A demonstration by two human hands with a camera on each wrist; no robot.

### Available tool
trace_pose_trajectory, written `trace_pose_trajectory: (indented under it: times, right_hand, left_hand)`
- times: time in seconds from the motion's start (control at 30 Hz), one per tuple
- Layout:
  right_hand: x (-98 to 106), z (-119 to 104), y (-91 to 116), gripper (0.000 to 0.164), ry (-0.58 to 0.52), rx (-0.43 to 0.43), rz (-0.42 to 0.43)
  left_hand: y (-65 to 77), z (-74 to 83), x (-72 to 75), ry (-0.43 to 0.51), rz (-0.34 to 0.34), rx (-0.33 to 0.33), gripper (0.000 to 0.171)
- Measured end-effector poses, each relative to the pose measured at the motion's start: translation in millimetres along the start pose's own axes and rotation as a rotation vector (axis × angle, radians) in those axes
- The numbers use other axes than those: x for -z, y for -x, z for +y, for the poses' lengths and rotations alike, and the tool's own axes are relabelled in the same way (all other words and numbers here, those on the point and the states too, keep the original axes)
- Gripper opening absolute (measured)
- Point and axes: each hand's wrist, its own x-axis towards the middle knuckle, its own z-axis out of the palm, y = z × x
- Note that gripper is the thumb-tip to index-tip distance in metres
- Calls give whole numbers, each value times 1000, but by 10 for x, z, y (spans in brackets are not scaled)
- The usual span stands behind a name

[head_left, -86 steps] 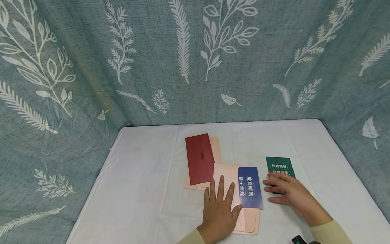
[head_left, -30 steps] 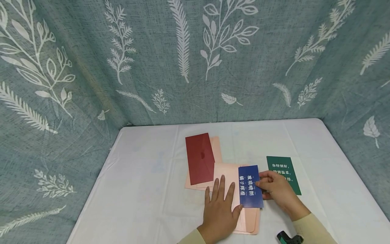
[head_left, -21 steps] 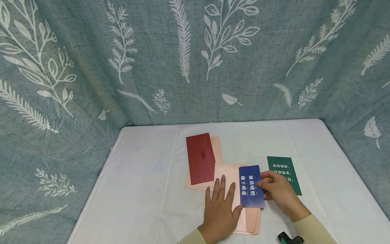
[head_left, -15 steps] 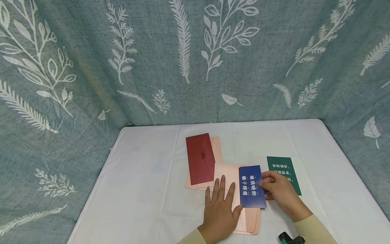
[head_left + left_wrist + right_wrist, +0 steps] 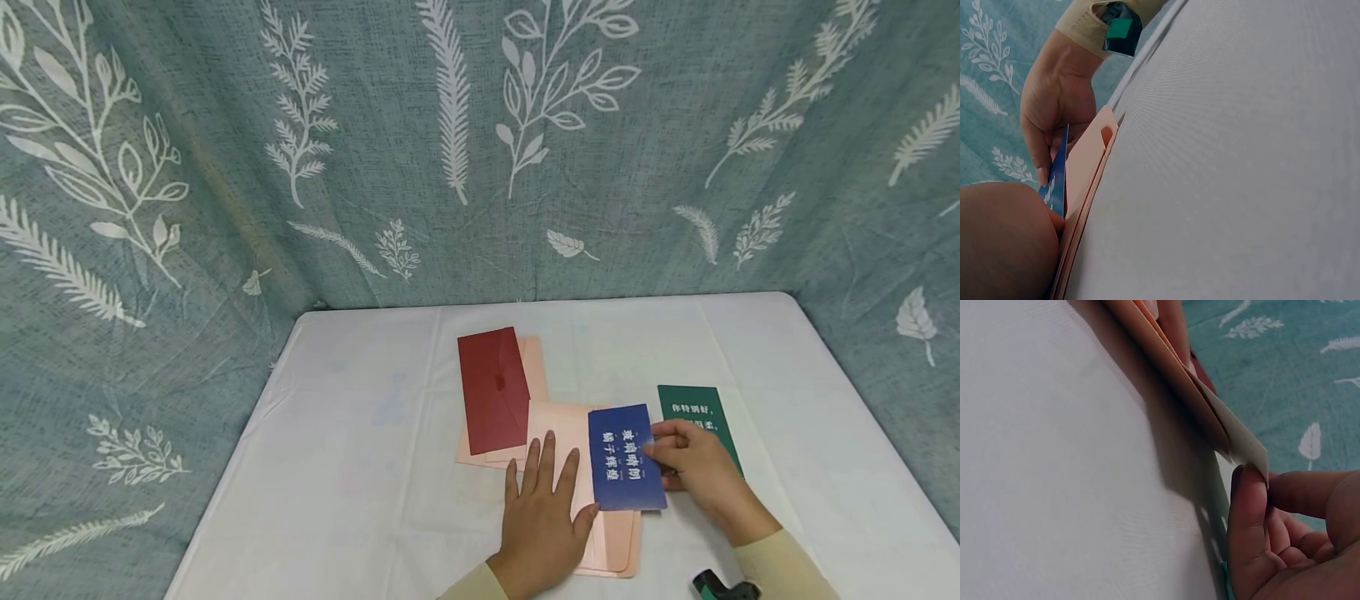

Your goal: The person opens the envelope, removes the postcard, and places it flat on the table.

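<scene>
blue card (image 5: 618,487): lower right of centre in the head frame, overlapping pink paper stack (image 5: 561,418) | right hand (image 5: 705,471): thumb and fingers pinching card's right edge | left hand (image 5: 542,521): fingers spread flat on stack | green card (image 5: 701,402): right, partly behind right hand | red envelope (image 5: 489,392): centre, on pink paper

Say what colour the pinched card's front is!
The card's front is blue with white writing, best seen in the head view.
</scene>
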Motion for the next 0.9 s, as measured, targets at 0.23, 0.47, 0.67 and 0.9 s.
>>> trace_pose_trajectory:
  times: [0.23, 0.47, 0.67, 0.9]
  right_hand:
    - [101, -19, 10, 43, -4, 8, 3]
    - [211, 1, 6, 43, -8, -5, 30]
    - [321, 30, -8, 43, -15, -5, 63]
    - [435, 79, -10, 44, -34, 23, 76]
  left_hand:
    - [0, -11, -17, -10, 32, -12, 73]
    - [6, -15, -36, -21, 70, -19, 73]
    - [10, -16, -34, -25, 68, -22, 73]
    - [7, -23, -30, -12, 62, -28, 73]
